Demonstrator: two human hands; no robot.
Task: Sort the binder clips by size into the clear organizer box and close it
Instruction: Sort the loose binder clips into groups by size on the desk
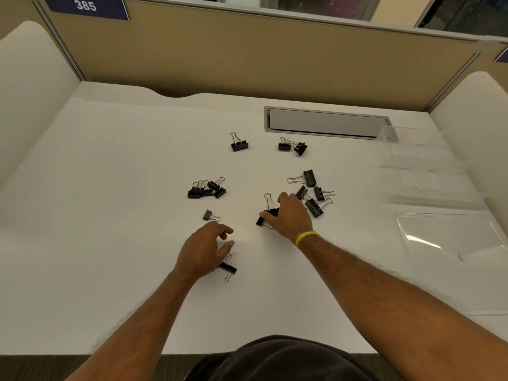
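Black binder clips lie scattered over the white desk (115,204). My right hand (291,215) reaches over two large clips (268,214), its thumb and fingers curled around them. My left hand (204,248) hovers with loosely bent fingers just above a large clip (228,268) and holds nothing. A small clip (210,215) lies just beyond its fingertips. A cluster of small clips (206,189) sits at centre left, several larger ones (313,193) right of my right hand, and more at the back (239,144). The clear organizer box (428,171) stands open at the right, its lid (450,237) lying flat towards me.
A grey cable hatch (324,123) is set into the desk at the back right. Tan partition walls enclose the desk on three sides. White curved side panels (30,86) rise at both edges.
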